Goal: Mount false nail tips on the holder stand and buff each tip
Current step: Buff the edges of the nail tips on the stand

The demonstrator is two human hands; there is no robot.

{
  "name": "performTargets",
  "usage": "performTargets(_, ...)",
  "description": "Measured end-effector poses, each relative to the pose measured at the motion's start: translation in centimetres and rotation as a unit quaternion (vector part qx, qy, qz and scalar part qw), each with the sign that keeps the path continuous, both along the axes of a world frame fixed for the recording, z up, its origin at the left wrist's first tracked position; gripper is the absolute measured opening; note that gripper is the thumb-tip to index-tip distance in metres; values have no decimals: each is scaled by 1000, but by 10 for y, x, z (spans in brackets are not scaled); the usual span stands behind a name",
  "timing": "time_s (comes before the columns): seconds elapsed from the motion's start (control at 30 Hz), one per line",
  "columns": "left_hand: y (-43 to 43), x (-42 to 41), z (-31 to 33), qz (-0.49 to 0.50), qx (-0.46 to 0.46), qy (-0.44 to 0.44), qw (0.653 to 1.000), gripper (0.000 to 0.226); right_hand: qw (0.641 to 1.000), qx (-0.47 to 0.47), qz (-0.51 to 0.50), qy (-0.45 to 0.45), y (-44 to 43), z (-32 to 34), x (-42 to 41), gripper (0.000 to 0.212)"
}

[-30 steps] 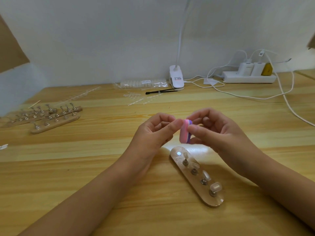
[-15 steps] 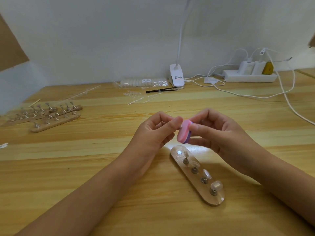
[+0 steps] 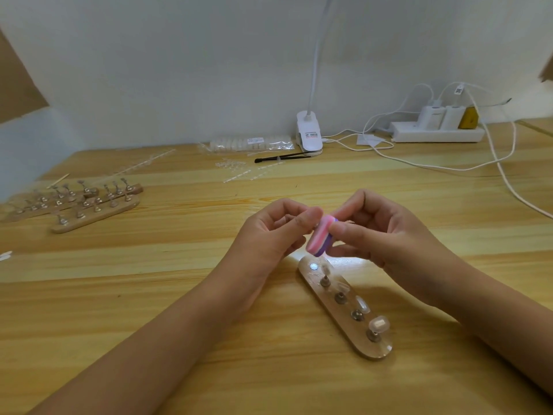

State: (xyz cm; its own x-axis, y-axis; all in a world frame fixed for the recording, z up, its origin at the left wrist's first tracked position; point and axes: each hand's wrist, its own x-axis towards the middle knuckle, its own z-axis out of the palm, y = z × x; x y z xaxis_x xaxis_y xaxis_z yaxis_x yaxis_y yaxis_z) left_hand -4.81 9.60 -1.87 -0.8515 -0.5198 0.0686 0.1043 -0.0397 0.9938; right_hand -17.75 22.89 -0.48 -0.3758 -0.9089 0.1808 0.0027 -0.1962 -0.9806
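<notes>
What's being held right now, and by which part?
The right hand pinches the buffer by its upper end. The left hand curls its fingers beside it; whether they hold anything is hidden.

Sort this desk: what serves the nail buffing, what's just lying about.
In use: buffer block in the right hand, holder stand, nail tips on it.
Lying about: spare stands, bag of tips, clip lamp, power strip, black tool.

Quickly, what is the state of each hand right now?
Left hand: grip closed, pinching a small item that is mostly hidden.
Right hand: grip closed, holding the pink-and-purple buffer block.
</notes>
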Motion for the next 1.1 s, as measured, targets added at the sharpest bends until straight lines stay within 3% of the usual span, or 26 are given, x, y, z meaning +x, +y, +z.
performTargets(0.23,-1,1,1,0,9,0,1000,26,1000,-3,1,16,1,-2,0,28)
performTargets(0.4,2,-1,-1,3,42,8,999,16,999,-21,-36,-23,-2,-2,1,33)
performTargets(0.57,0,-2,-4,16,76,28,997,23,998,-12,-41,-50,-5,-4,3,34)
performTargets(0.83,-4,0,0,-7,150,45,988,18,990,-24,-48,-130,-4,-1,-3,23)
performTargets(1.0,3,-1,0,1,59,37,998,21,984,-41,-56,-163,-4,0,-9,20)
performTargets(1.1,4,-1,-1,14,40,34,999,20,990,-31,-31,-138,-2,1,-9,23)
